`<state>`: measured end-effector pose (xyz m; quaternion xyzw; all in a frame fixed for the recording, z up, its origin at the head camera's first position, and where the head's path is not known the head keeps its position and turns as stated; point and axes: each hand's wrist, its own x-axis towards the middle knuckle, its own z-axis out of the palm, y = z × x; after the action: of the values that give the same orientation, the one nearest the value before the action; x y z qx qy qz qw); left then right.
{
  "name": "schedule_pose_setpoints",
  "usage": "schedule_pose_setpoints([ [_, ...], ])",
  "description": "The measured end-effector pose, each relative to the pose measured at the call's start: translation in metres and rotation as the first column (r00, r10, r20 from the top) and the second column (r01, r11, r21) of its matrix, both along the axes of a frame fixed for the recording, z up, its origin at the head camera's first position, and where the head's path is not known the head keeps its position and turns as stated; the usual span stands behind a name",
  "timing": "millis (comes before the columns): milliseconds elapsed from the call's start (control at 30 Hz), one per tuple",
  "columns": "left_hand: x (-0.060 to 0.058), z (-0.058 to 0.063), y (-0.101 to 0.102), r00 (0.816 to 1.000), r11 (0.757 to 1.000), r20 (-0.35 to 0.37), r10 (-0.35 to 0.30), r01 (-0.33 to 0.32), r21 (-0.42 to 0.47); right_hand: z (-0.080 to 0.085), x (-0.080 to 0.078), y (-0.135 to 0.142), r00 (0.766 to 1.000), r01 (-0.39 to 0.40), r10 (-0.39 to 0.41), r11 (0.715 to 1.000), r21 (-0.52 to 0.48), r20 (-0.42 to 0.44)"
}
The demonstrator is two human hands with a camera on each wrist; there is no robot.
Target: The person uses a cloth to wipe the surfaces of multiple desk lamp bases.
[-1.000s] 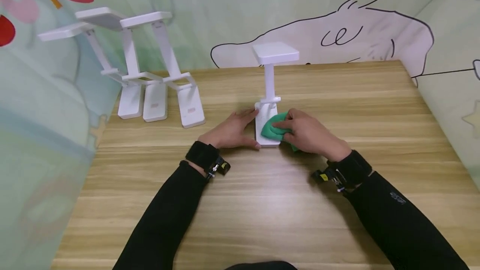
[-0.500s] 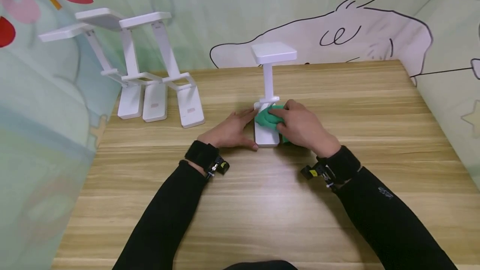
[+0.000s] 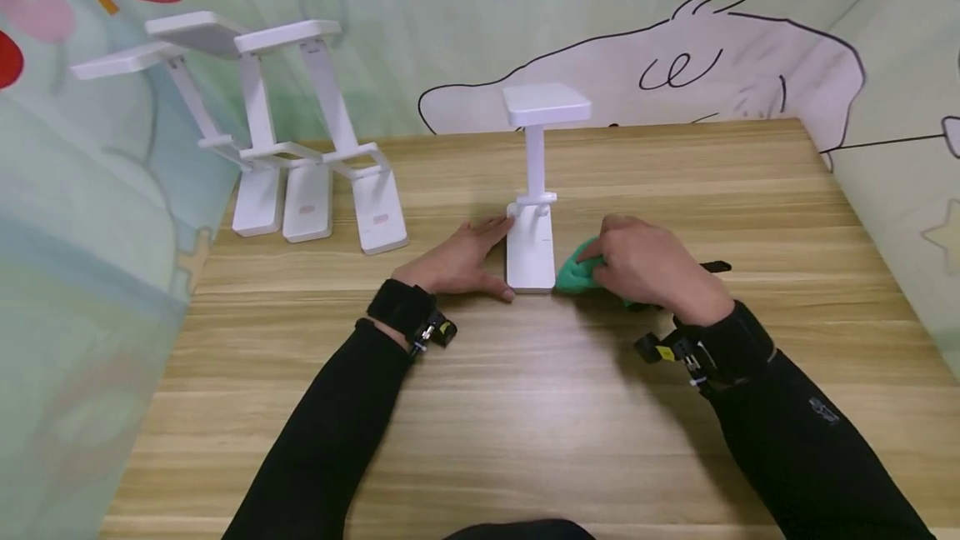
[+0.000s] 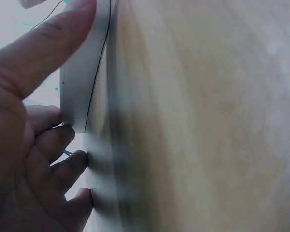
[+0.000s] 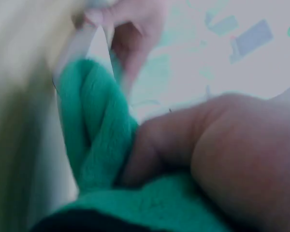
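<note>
A white folding phone stand [image 3: 531,250] stands upright mid-table in the head view, its square top plate [image 3: 546,104] raised on a hinged arm. My left hand [image 3: 467,259] touches the left side of its base, thumb toward the front corner and fingertips toward the hinge. In the left wrist view the thumb and fingertips lie along the base's edge [image 4: 84,89]. My right hand [image 3: 651,261] pinches a crumpled green cloth [image 3: 576,272] just right of the base, low over the table. The right wrist view shows the folded cloth [image 5: 99,121] in front of the base.
Several similar white stands [image 3: 378,211] are grouped at the back left of the wooden table [image 3: 480,440]. A small black strip [image 3: 716,267] sticks out beyond the right hand. Printed fabric [image 3: 375,15] hangs along the back and the sides.
The right hand and the green cloth went up the base toward the hinge, then moved right, off it, uncovering the base's top. The left hand stayed in place.
</note>
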<state>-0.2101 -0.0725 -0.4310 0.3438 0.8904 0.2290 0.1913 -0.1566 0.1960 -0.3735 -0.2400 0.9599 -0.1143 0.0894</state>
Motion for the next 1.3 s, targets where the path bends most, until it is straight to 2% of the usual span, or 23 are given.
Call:
schedule_pose_setpoints([
  [67, 0.000, -0.001, 0.000, 1.000, 1.000, -0.002, 0.006, -0.006, 0.001, 0.000, -0.003, -0.004, 0.995, 0.076, -0.077, 0.997, -0.016, -0.069],
  [133, 0.001, -0.002, 0.000, 1.000, 1.000, -0.007, 0.014, -0.014, 0.005, -0.005, -0.008, -0.013, 0.989, 0.089, -0.096, 0.994, -0.063, -0.115],
  [200, 0.002, -0.002, 0.001, 1.000, 1.000, -0.015, 0.022, -0.022, 0.003, -0.013, -0.010, -0.023, 0.989, 0.041, -0.054, 0.995, -0.096, -0.140],
  [267, 0.003, -0.003, 0.002, 0.999, 1.000, -0.021, 0.025, -0.025, 0.001, -0.023, -0.010, -0.032, 0.989, -0.041, 0.026, 0.994, -0.105, -0.148],
  [367, 0.004, -0.002, 0.004, 0.999, 1.000, -0.033, 0.027, -0.027, -0.005, -0.032, -0.007, -0.034, 0.985, -0.153, 0.141, 0.980, -0.127, -0.100],
  [467, 0.005, -0.001, 0.005, 0.998, 0.999, -0.047, 0.029, -0.030, -0.019, -0.027, -0.005, -0.025, 0.984, -0.170, 0.176, 0.972, -0.164, 0.027],
  [533, 0.005, 0.000, 0.006, 0.998, 0.999, -0.047, 0.036, -0.037, -0.025, -0.020, -0.006, -0.015, 0.984, -0.120, 0.139, 0.979, -0.164, 0.112],
  [600, 0.005, 0.000, 0.005, 0.998, 0.999, -0.044, 0.043, -0.045, -0.032, -0.013, -0.010, -0.007, 0.988, -0.052, 0.070, 0.990, -0.132, 0.135],
  [733, 0.005, 0.000, 0.005, 0.998, 0.998, -0.036, 0.049, -0.050, -0.028, -0.010, -0.022, -0.003, 0.997, 0.065, -0.057, 0.988, -0.138, 0.060],
  [900, 0.004, -0.002, 0.004, 0.998, 0.998, -0.036, 0.053, -0.054, -0.033, -0.029, -0.037, -0.017, 0.998, 0.056, -0.055, 0.981, -0.187, 0.008],
  [1000, 0.004, -0.002, 0.006, 0.998, 0.998, -0.039, 0.052, -0.054, -0.031, -0.038, -0.039, -0.022, 0.996, 0.095, -0.094, 0.981, -0.170, 0.013],
  [1100, 0.004, -0.001, 0.007, 0.998, 0.999, -0.041, 0.044, -0.045, -0.028, -0.036, -0.033, -0.025, 0.989, 0.141, -0.133, 0.980, -0.144, 0.059],
  [1200, 0.004, 0.001, 0.007, 0.998, 0.998, -0.037, 0.042, -0.043, -0.034, -0.029, -0.024, -0.023, 0.986, 0.141, -0.133, 0.987, -0.078, 0.099],
  [1300, 0.004, 0.002, 0.006, 0.998, 0.998, -0.042, 0.042, -0.043, -0.036, -0.022, -0.024, -0.016, 0.981, 0.177, -0.171, 0.982, -0.066, 0.088],
])
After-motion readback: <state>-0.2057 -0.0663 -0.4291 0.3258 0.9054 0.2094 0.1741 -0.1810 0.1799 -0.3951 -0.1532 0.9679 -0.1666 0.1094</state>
